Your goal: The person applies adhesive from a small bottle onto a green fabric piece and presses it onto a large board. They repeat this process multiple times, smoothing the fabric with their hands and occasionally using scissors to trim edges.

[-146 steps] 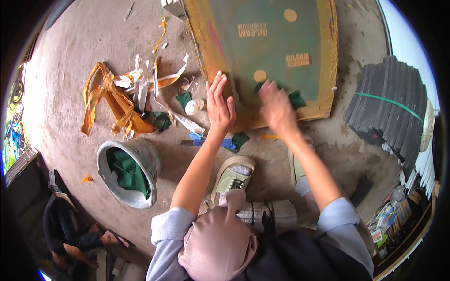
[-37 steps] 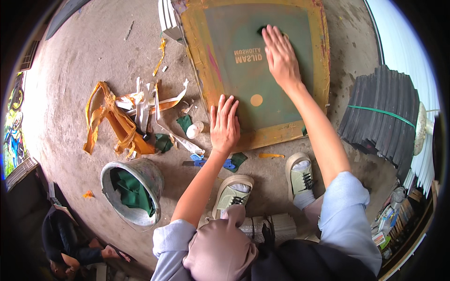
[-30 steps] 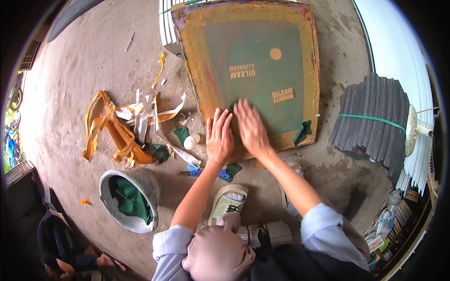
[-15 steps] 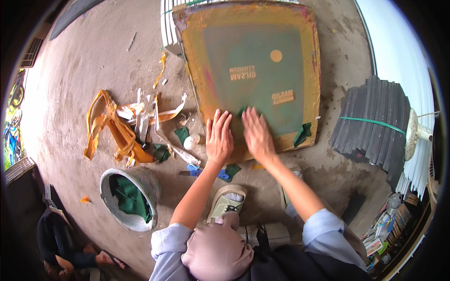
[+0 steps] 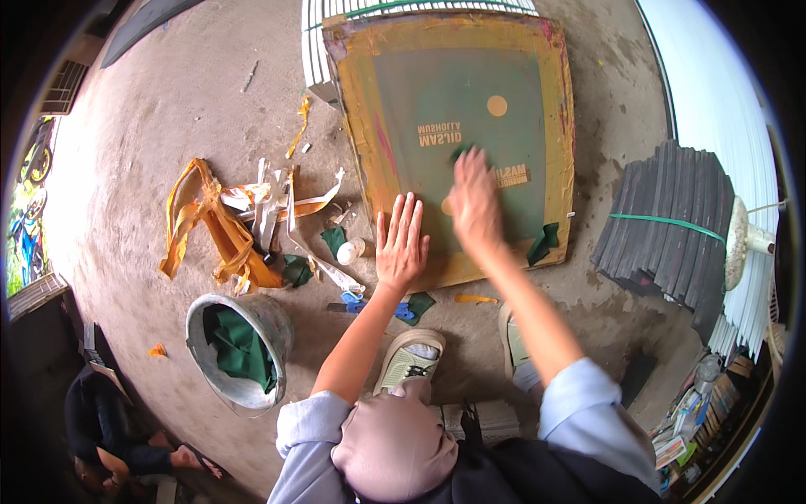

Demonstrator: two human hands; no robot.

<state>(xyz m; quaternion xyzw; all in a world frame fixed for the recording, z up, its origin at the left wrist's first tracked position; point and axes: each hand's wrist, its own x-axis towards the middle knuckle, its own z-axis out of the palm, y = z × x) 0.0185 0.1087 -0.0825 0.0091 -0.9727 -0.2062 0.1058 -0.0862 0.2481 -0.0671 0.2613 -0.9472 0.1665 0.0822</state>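
Observation:
A printing screen [image 5: 462, 71] with greenish mesh, stencilled shapes and a brown-taped border lies tilted before me. My left hand [image 5: 403, 248] rests flat on its lower left border, fingers stretched out. On the mesh, my right hand [image 5: 476, 206] presses a small dark green cloth [image 5: 461, 153] under its fingertips; the hand is slightly blurred and covers part of the stencil. Another green cloth scrap [image 5: 544, 244] lies on the screen's lower right corner. By my left wrist are a small whitish bottle [image 5: 351, 251], a blue cutter [image 5: 378, 308] and a green scrap [image 5: 416, 308].
A grey bucket [image 5: 285, 328] holding green cloth stands at the left, near crumpled orange and white tape [image 5: 220, 227]. Dark strips bound with green cord [image 5: 663, 223] stand at the right beside white sheets [image 5: 722, 92]. Another person [image 5: 101, 420] is at lower left.
My right hand has slid up and right across the mesh with the green cloth, uncovering a pale round mark beside the wrist. My left hand stays flat on the border.

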